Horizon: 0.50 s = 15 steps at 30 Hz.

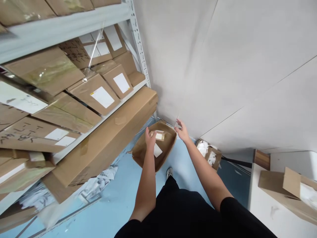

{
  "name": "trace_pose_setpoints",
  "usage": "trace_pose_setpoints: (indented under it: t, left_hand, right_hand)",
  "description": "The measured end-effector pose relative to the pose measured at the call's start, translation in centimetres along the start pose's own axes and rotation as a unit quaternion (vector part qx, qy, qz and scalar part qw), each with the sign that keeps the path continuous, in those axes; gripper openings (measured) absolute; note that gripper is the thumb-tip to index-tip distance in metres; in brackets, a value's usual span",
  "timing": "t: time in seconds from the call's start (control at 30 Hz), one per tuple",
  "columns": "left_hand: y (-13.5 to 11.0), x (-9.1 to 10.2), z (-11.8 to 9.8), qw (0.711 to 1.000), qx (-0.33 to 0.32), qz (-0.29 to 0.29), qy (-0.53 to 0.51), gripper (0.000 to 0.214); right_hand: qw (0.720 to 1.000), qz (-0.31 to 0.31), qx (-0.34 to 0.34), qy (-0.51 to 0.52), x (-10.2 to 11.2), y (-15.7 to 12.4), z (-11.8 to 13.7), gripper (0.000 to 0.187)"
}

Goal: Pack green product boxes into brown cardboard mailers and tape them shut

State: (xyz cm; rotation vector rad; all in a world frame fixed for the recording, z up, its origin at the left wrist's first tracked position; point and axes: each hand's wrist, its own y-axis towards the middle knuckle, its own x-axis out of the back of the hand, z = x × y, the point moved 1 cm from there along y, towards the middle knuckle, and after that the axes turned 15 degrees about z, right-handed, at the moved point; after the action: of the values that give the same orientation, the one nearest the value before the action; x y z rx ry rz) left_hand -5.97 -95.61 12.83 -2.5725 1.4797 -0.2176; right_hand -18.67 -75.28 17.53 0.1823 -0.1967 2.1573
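A cardboard box [138,147] with its top open stands on the blue floor by my foot. Over it, my left hand [150,141] grips a small brown packet with a white label [160,136], thumb along its near side. Below that packet, a white paper or label [157,150] shows inside the box. My right hand [182,131] hovers by the box's right rim with its fingers apart and curved, close to the wall. I make out nothing held in it.
A metal shelf rack [99,120] full of taped, labelled cartons rises on the left. A long carton [111,132] juts out beneath its shelf. The pale wall [223,66] stands ahead. Rightward are a small box of white paper [210,155] and a white table [262,205] bearing an opened carton [272,183].
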Motion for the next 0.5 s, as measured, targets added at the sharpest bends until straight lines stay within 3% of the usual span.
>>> trace_pose_setpoints:
  t: [0.1, 0.23, 0.37, 0.5]
  left_hand:
    - [-0.3, -0.6, -0.2, 0.999, 0.012, -0.028, -0.015, 0.07]
    - [-0.4, -4.4, -1.1, 1.0, -0.001, 0.017, -0.021, 0.062]
    - [-0.4, -10.7, -2.1, 0.994, -0.035, 0.101, -0.02, 0.058]
    - [-1.7, -18.7, -2.7, 0.978, -0.068, 0.199, -0.009, 0.057]
  right_hand:
    - [0.999, -0.03, -0.019, 0.019, 1.2, -2.2, -0.7, 0.063]
    - [0.995, -0.085, -0.031, 0.033, 4.2, -5.1, -1.7, 0.057]
    - [0.989, -0.14, -0.034, 0.04, 8.2, -8.7, -2.7, 0.054]
    - [0.975, -0.213, -0.04, 0.044, 13.2, -14.2, -3.9, 0.053]
